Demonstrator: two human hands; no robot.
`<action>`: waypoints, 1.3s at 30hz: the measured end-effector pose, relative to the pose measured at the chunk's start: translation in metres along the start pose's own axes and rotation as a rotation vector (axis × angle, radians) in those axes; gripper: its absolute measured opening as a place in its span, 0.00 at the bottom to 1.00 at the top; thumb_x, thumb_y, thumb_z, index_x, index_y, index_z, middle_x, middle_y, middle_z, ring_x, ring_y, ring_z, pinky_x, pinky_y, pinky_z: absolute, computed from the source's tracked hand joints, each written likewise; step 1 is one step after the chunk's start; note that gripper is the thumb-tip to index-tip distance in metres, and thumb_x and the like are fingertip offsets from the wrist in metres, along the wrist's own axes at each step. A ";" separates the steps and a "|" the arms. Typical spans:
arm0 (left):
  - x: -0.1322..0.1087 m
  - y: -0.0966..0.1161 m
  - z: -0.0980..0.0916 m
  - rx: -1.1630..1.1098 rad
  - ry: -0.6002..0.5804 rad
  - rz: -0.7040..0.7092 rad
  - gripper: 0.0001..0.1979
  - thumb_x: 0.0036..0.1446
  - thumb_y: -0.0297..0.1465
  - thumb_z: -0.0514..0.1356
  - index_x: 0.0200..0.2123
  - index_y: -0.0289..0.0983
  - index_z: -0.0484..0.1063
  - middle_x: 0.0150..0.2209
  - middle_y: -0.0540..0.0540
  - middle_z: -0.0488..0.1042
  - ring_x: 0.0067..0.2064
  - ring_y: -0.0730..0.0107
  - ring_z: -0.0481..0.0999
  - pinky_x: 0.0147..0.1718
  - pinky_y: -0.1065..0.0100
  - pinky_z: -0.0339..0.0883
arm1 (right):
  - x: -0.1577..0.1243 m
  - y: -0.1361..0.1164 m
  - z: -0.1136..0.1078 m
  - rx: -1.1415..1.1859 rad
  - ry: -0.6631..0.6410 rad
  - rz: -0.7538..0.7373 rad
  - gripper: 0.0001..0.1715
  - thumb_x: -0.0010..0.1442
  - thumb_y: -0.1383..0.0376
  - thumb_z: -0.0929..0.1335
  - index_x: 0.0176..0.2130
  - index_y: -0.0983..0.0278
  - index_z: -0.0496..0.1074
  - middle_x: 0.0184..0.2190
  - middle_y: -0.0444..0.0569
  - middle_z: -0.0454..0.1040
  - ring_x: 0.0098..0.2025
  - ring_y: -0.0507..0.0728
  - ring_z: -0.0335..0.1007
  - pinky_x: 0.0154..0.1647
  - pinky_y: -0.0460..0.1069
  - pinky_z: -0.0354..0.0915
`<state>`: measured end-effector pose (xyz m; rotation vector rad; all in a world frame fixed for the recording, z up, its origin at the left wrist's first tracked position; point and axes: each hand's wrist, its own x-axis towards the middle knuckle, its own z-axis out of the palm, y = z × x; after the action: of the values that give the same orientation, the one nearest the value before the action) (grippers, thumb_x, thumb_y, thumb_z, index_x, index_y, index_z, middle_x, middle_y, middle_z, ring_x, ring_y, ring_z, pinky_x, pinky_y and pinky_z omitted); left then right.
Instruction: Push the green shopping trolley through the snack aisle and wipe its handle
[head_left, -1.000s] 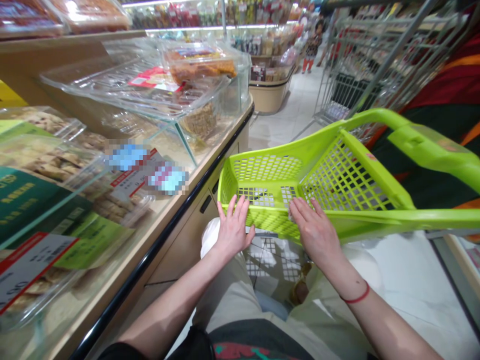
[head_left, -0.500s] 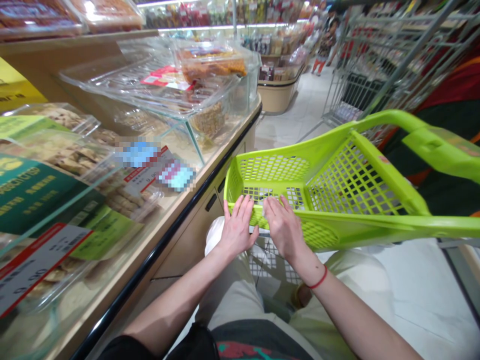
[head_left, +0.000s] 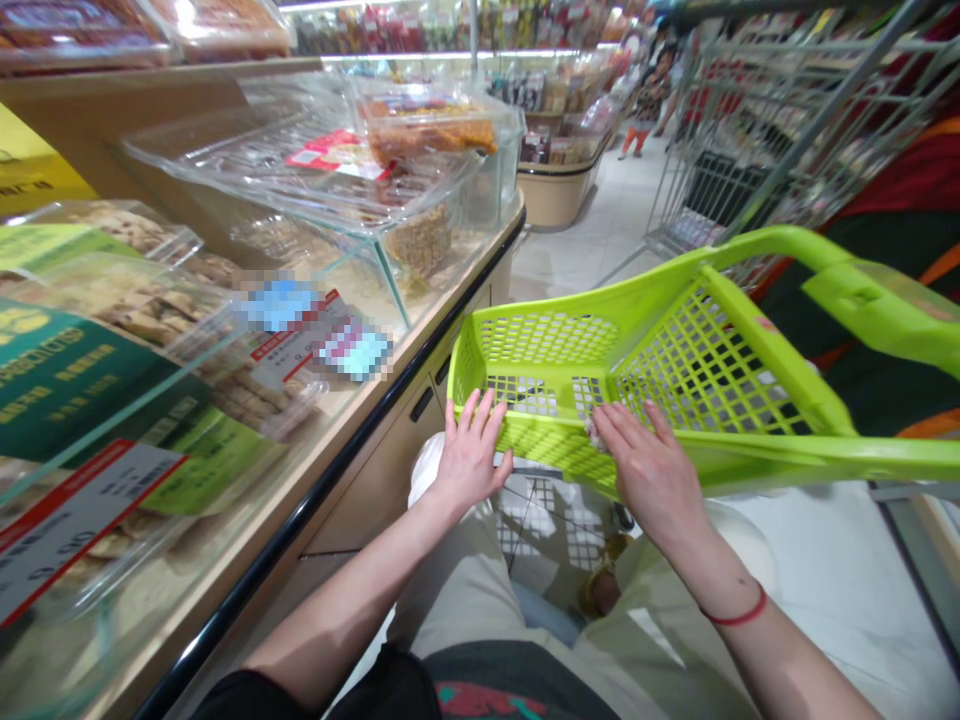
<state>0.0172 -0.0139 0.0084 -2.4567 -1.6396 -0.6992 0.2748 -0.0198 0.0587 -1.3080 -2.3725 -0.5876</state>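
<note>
1. Hands, two in all: the left hand [head_left: 472,458] lies open with its fingers spread against the inner front wall of the basket, gripping nothing. The right hand [head_left: 649,470] is also open and flat, its fingers on the same wall, with a small white scrap [head_left: 595,434] at the fingertips. Whether it has hold of that scrap is too unclear to tell.
2. Container: one lime-green plastic mesh basket [head_left: 547,338] sits at the centre of the frame, with a long green handle [head_left: 877,310] running to the right edge. The white scrap is the only thing visible at it.
3. Desk: one wooden display desk [head_left: 375,480] with a black edge runs from the lower left toward the centre, just left of the basket. On it stand one tilted clear plastic tray [head_left: 247,170] and one clear box of orange snacks [head_left: 427,135] at the upper centre.
4. Around: one white plastic bag [head_left: 424,472] shows just below the left hand — beside the basket's front. One grey wire shopping cart [head_left: 757,140] stands at the upper right, on a pale tiled floor [head_left: 570,262].
</note>
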 end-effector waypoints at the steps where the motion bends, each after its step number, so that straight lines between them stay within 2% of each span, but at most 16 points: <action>1: 0.000 -0.001 0.000 -0.002 0.004 0.004 0.33 0.60 0.36 0.57 0.65 0.31 0.55 0.68 0.33 0.57 0.71 0.47 0.50 0.69 0.39 0.35 | 0.003 -0.003 0.002 -0.003 0.006 -0.003 0.28 0.60 0.80 0.57 0.56 0.75 0.70 0.55 0.62 0.75 0.58 0.62 0.71 0.68 0.63 0.55; 7: -0.002 -0.005 0.001 -0.023 0.023 0.021 0.36 0.60 0.36 0.56 0.68 0.29 0.48 0.68 0.32 0.57 0.71 0.51 0.51 0.70 0.43 0.36 | 0.031 -0.042 0.022 0.038 0.029 -0.007 0.24 0.63 0.78 0.58 0.54 0.77 0.71 0.53 0.63 0.76 0.55 0.63 0.73 0.66 0.60 0.59; 11: -0.003 -0.006 0.001 -0.022 0.029 0.017 0.36 0.60 0.35 0.56 0.68 0.28 0.48 0.68 0.31 0.58 0.71 0.51 0.51 0.70 0.44 0.36 | 0.047 -0.067 0.032 0.109 0.026 0.005 0.23 0.65 0.76 0.58 0.55 0.80 0.70 0.52 0.66 0.76 0.56 0.63 0.72 0.67 0.60 0.59; 17: -0.005 -0.005 0.003 -0.023 0.025 0.008 0.36 0.59 0.34 0.56 0.67 0.27 0.49 0.67 0.29 0.57 0.72 0.49 0.51 0.70 0.44 0.39 | 0.062 -0.094 0.053 0.144 0.011 0.007 0.25 0.65 0.75 0.56 0.57 0.77 0.68 0.53 0.64 0.75 0.59 0.61 0.69 0.68 0.60 0.57; 20: -0.006 -0.005 0.004 -0.010 0.033 0.013 0.36 0.58 0.34 0.56 0.67 0.27 0.50 0.67 0.28 0.58 0.71 0.48 0.51 0.69 0.43 0.41 | 0.061 -0.095 0.057 0.172 0.032 -0.048 0.27 0.63 0.75 0.56 0.59 0.77 0.66 0.57 0.64 0.72 0.62 0.62 0.66 0.68 0.62 0.57; 23: -0.006 -0.005 0.006 0.003 0.055 0.012 0.36 0.59 0.33 0.57 0.67 0.28 0.50 0.68 0.29 0.57 0.71 0.49 0.51 0.69 0.43 0.41 | 0.051 -0.082 0.048 0.192 0.036 -0.075 0.28 0.64 0.75 0.56 0.61 0.79 0.64 0.60 0.65 0.69 0.64 0.63 0.62 0.68 0.61 0.57; 30: -0.006 -0.006 0.008 -0.014 0.053 0.014 0.37 0.58 0.34 0.58 0.67 0.27 0.49 0.69 0.30 0.54 0.72 0.48 0.47 0.69 0.45 0.44 | 0.014 -0.044 0.022 0.049 0.021 0.100 0.29 0.64 0.77 0.56 0.63 0.78 0.62 0.62 0.69 0.65 0.65 0.66 0.61 0.68 0.66 0.53; 34: -0.007 -0.006 0.009 -0.035 0.056 0.003 0.39 0.58 0.34 0.58 0.68 0.27 0.47 0.69 0.30 0.53 0.72 0.48 0.47 0.69 0.44 0.44 | 0.017 -0.056 0.026 0.032 0.038 0.202 0.32 0.63 0.77 0.57 0.66 0.79 0.57 0.63 0.73 0.63 0.67 0.69 0.57 0.67 0.67 0.55; 39: -0.008 -0.005 0.010 -0.048 0.060 0.011 0.40 0.58 0.34 0.57 0.69 0.27 0.44 0.69 0.30 0.53 0.72 0.48 0.47 0.69 0.43 0.45 | 0.039 -0.091 0.039 0.065 0.005 0.251 0.31 0.61 0.79 0.56 0.62 0.85 0.61 0.62 0.76 0.62 0.68 0.69 0.54 0.68 0.64 0.55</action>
<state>0.0130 -0.0154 -0.0049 -2.4494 -1.6059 -0.8111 0.1728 -0.0155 0.0292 -1.5405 -2.1581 -0.4352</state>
